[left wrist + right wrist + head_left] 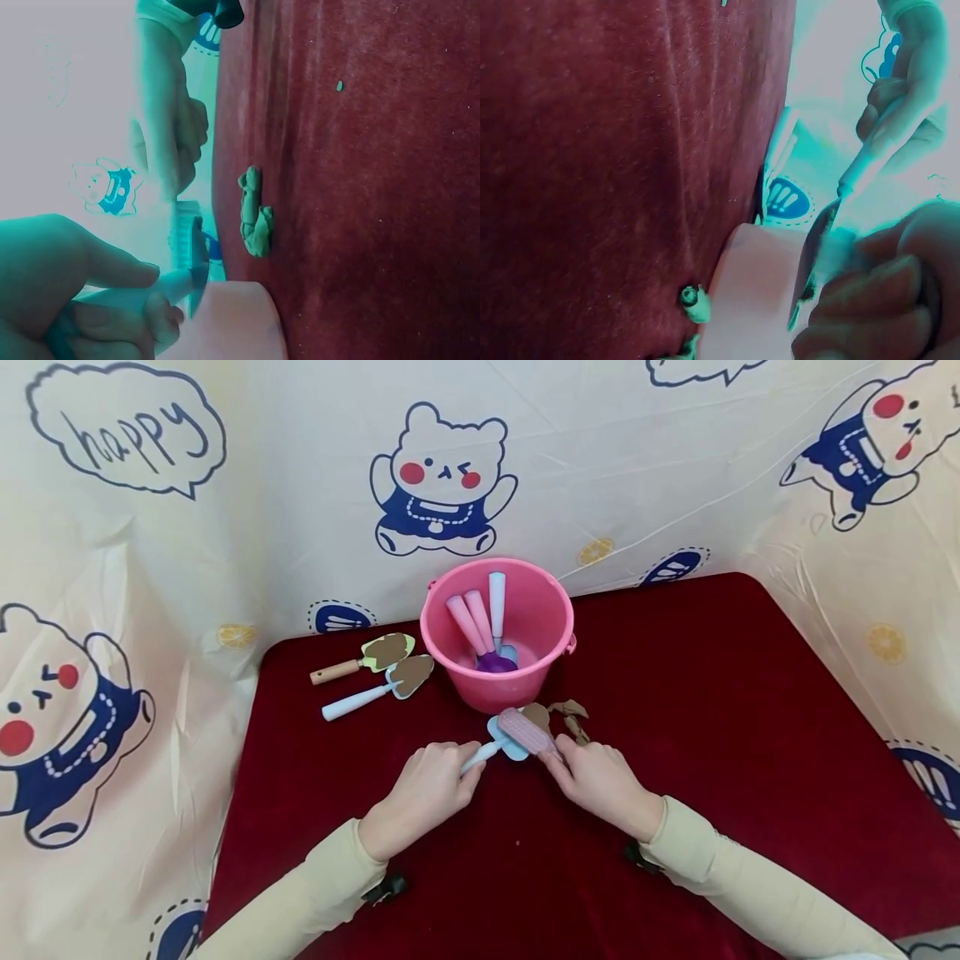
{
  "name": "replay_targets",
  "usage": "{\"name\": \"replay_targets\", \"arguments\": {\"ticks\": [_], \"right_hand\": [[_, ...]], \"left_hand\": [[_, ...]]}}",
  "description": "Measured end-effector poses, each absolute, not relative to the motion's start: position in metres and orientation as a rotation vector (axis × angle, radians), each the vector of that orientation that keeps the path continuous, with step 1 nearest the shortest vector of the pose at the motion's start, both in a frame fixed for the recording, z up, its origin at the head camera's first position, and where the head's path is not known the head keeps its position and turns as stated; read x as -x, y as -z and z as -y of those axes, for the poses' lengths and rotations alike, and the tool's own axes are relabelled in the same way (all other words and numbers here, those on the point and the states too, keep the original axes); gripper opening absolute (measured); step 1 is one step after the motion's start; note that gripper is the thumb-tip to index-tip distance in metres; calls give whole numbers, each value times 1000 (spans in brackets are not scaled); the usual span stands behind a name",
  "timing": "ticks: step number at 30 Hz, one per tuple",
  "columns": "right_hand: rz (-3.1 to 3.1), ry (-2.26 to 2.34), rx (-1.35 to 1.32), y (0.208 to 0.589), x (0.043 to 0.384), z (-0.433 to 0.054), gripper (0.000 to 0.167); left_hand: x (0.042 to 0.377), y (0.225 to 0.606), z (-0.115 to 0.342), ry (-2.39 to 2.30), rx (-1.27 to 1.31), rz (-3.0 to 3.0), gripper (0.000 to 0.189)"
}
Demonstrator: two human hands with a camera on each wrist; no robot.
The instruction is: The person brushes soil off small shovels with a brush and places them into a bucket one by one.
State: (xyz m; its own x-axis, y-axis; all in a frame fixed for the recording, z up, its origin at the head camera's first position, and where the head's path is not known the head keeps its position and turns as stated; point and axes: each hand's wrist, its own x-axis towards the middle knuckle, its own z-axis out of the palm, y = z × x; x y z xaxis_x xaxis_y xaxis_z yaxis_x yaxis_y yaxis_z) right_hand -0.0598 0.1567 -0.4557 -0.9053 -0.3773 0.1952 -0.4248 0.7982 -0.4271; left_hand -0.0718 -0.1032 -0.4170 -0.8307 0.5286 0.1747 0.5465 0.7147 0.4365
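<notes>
A blue trowel [515,749] juts beyond the left hand [426,783] — handle [481,757] gripped.

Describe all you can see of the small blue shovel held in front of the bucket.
The shovel has a slim, pale blue handle and a broader light blue blade, with brown, clay-like material toward its tip. I cannot tell what it is made of. The left hand grips the handle, holding it off the red cloth, the blade pointing forward and rightward. The brush in the right hand crosses over the blade, seemingly touching it.
</notes>
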Motion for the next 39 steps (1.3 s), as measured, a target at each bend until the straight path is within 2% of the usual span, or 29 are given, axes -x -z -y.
{"name": "replay_targets", "arguments": {"ticks": [7, 15, 22, 29, 39], "right_hand": [[2851, -830, -592, 456, 61, -160, 32], [2787, -730, -841, 464, 53, -159, 23], [2806, -637, -693, 473, 60, -170, 28], [2828, -710, -848, 466, 59, -164, 25], [2900, -674, -649, 457, 66, -171, 27]], "left_hand": [[73, 414, 102, 800, 895, 2909, 22], [76, 412, 100, 770, 866, 2965, 31], [78, 411, 103, 767, 848, 3003, 33], [78, 411, 101, 749, 869, 2991, 30], [75, 413, 102, 746, 914, 2936, 27]]}}
